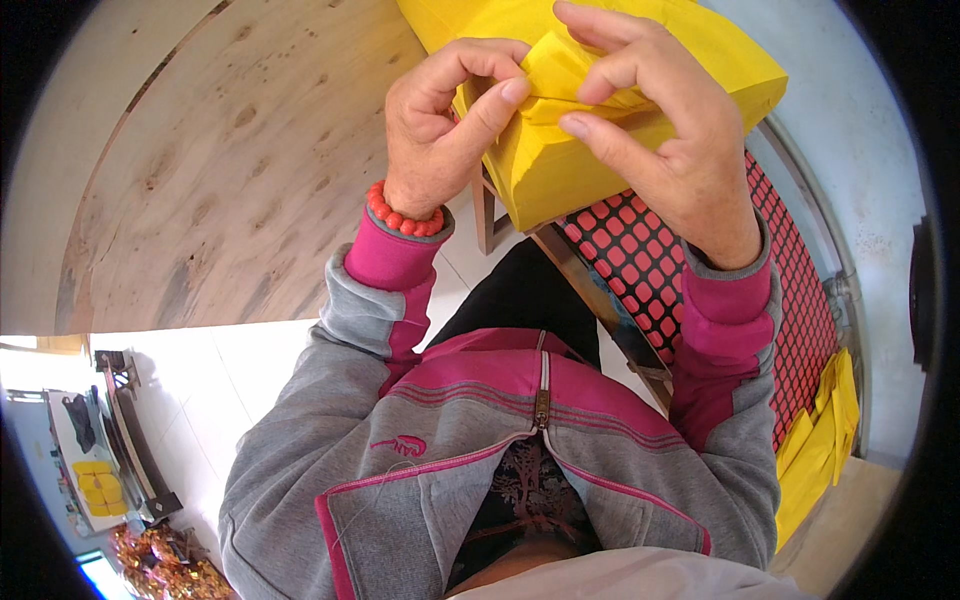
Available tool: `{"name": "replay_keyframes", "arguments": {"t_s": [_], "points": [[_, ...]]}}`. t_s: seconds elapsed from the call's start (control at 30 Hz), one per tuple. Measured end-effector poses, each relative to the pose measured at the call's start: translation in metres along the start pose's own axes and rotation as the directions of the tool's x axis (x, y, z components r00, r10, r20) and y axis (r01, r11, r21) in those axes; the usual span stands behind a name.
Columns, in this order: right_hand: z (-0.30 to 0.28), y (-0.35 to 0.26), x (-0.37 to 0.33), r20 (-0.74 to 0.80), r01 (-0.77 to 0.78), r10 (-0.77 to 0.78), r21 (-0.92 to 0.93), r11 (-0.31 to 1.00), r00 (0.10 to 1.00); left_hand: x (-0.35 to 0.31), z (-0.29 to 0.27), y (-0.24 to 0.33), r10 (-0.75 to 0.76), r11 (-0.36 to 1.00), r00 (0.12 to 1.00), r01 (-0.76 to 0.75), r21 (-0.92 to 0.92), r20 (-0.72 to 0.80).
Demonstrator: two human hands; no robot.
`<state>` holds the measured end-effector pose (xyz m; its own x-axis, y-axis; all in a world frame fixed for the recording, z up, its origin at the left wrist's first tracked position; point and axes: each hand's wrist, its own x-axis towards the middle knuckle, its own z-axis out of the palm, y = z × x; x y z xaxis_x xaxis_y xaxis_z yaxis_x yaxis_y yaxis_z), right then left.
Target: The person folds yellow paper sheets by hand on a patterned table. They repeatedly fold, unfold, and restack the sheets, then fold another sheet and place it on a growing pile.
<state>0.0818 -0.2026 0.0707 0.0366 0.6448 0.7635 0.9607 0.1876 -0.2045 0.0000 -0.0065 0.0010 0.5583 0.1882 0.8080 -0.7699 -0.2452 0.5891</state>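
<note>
Beyond the red-and-black patterned cover, to the right of the wooden panel, lies the boxy yellow fabric piece; the left hand pinches its raised fold between thumb and forefinger. The right hand has thumb and forefinger parted beside that fold, and I can't tell whether it grips. Should the left pinch slacken, I'd say the loose layers could slip or crease crookedly.

head: left fisheye | looks straight down | close over hands, jacket
</note>
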Motion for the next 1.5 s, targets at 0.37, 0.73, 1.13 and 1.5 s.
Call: {"name": "replay_keyframes", "arguments": {"t_s": [0.37, 0.73, 1.13, 1.5], "points": [[0.003, -0.009, 0.000, 0.062, -0.060, 0.065, -0.083, 0.995, 0.996, -0.001, 0.003, -0.001, -0.022, 1.000, 0.999, 0.022, -0.004, -0.048], [0.004, -0.001, -0.002, 0.051, -0.028, 0.029, -0.027, 0.999, 0.998, 0.001, 0.004, 0.000, 0.070, 0.993, 0.997, -0.066, 0.095, -0.031], [-0.008, -0.002, -0.002, -0.002, -0.089, 0.089, -0.033, 0.995, 0.996, 0.029, -0.005, 0.030, 0.141, 0.796, 0.947, -0.283, 0.535, 0.289], [0.000, -0.007, -0.011, -0.075, -0.146, 0.149, 0.046, 0.988, 0.986, 0.039, 0.003, 0.043, -0.120, 0.919, 0.942, -0.014, 0.394, 0.313]]}}
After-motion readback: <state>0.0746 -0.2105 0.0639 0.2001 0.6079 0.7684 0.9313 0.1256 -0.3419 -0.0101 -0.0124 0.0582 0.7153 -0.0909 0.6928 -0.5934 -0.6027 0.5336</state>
